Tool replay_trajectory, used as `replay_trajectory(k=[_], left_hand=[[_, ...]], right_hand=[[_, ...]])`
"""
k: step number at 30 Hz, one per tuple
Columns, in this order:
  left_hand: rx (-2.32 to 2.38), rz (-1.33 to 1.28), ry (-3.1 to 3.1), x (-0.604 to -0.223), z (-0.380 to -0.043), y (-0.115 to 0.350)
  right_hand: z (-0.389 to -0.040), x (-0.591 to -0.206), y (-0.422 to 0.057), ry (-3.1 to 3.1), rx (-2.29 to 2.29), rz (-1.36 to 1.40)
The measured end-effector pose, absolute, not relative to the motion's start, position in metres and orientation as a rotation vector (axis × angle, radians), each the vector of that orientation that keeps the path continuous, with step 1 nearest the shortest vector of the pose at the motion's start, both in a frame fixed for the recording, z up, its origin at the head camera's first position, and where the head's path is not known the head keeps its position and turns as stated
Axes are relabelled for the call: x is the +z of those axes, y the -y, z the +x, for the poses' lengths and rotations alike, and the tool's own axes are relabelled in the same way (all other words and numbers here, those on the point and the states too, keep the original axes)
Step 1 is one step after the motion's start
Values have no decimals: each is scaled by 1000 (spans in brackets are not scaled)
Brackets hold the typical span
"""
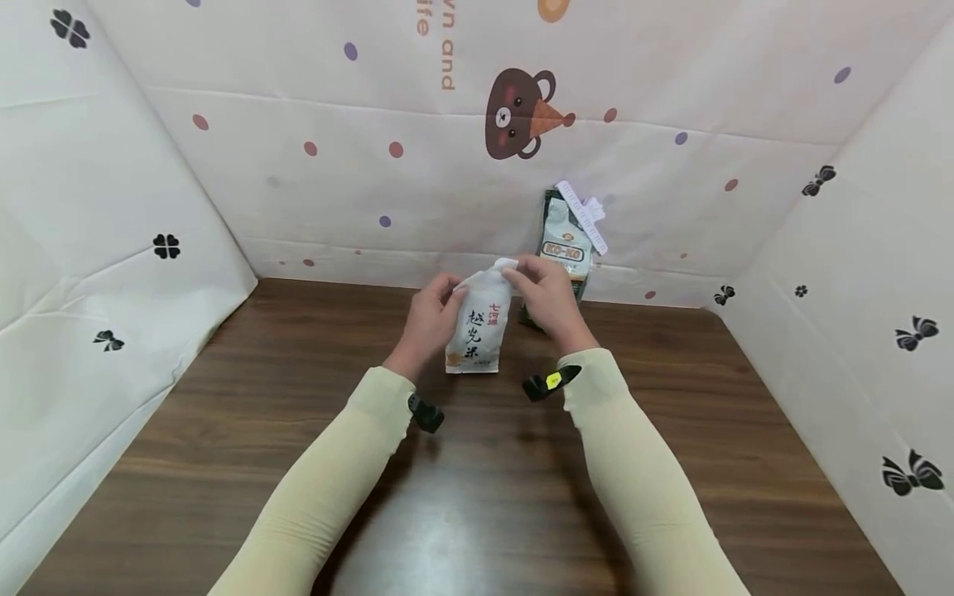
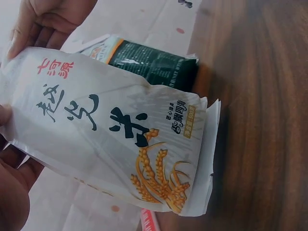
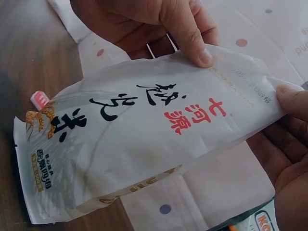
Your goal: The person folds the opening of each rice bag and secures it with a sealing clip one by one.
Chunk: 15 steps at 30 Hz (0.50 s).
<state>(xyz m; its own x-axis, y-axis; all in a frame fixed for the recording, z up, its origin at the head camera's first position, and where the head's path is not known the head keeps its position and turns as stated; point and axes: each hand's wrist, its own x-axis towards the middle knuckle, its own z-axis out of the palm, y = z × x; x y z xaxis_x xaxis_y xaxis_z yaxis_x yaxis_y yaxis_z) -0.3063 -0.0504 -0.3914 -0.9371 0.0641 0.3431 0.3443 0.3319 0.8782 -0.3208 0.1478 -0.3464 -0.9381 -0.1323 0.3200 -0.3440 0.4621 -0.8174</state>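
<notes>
A white rice bag with black and red characters is held upright, at or just above the table, between both hands. My left hand pinches its upper left edge, thumb on the front in the right wrist view. The right hand pinches the top right corner, which looks gathered to one side. Golden grain ears are printed near the bag's bottom. Behind the right hand, a green and white KO-KO bag leans on the back wall, partly hidden. A white clip sits across its top.
The brown wooden table is bounded by a printed cloth at the back and cloth walls at both sides. A small red and white item peeks out behind the rice bag; its kind is unclear.
</notes>
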Motion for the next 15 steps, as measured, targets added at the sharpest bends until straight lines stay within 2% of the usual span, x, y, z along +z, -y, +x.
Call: replay_trajectory(k=[15], left_hand=[[-1733, -347, 2394, -404, -308, 52]], right_hand=[[-318, -365, -149, 2424, 1503, 387]])
